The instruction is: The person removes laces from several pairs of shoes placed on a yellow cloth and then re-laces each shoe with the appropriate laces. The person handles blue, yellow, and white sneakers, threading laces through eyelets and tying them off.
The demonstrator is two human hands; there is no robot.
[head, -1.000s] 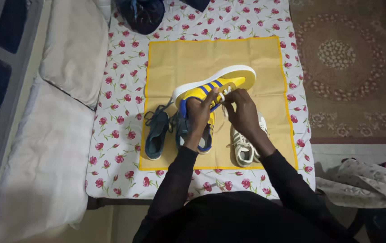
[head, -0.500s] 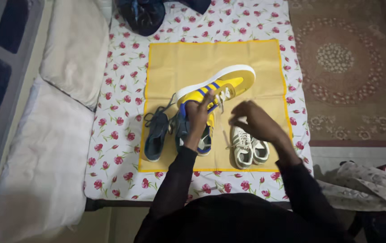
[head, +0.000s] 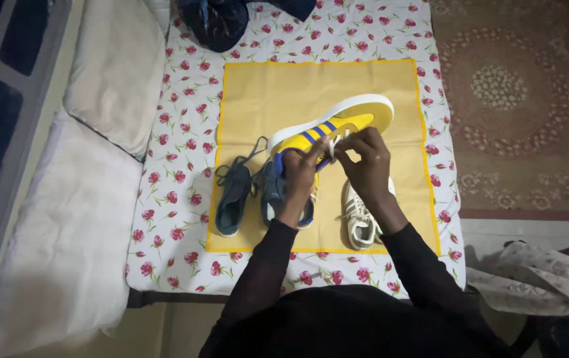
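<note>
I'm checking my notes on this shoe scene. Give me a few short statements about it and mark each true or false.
1. The left hand holds the yellow sneaker with blue stripes off the cloth. True.
2. The right hand rests on the patterned brown carpet. False: it pinches the sneaker's white lace.
3. A dark blue shoe lies on the square yellow cloth. True.
4. The white sneaker sits on the pale pillow. False: it lies on the cloth.

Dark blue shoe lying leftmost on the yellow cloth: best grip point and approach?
Probably pinch the heel collar of the dark blue shoe from above, on the near side. It lies upright with its opening facing up and heel towards the person; loose laces sprawl at the far toe end, and the left side is free.
</note>
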